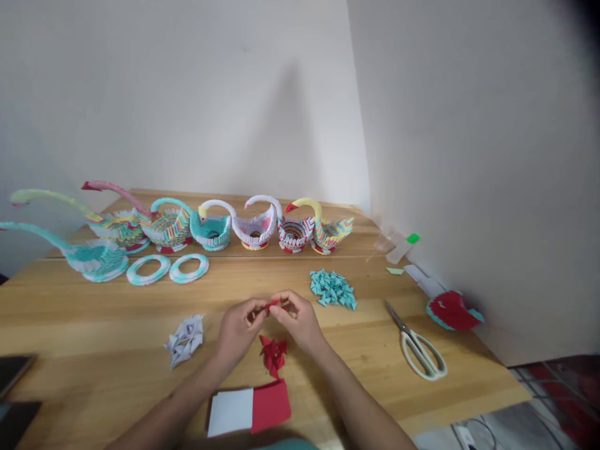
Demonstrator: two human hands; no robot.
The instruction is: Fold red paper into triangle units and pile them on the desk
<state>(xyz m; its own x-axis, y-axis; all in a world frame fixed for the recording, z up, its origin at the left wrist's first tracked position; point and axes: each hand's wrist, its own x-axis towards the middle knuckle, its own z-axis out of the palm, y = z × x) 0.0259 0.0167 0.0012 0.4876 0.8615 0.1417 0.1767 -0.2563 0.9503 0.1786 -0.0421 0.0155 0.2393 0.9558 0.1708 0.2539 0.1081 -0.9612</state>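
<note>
Wooden table (117,312) seen from above, used here as the landmark for everything else. At its far left edge stands a teal folded-paper swan (89,257) with a long neck; just right of it lie two teal-and-white paper rings (167,269), and behind them, along the table's back, runs a row of colourful paper swans (225,226). Nearer the front, left of centre, sits a small heap of grey folded pieces (186,338). At the table's middle the left hand (239,329) and right hand (299,320) meet — fingertips of both pinched closed on one small red paper piece (273,304), held just above the surface. Directly below them on the table lies a little pile of red folded pieces (274,354), and at the front edge a stack of red and white paper slips (248,409). Right of the hands — a heap of teal folded pieces (332,289), then white-handled scissors (419,344), and by the right edge a red and teal paper model (454,310).
</note>
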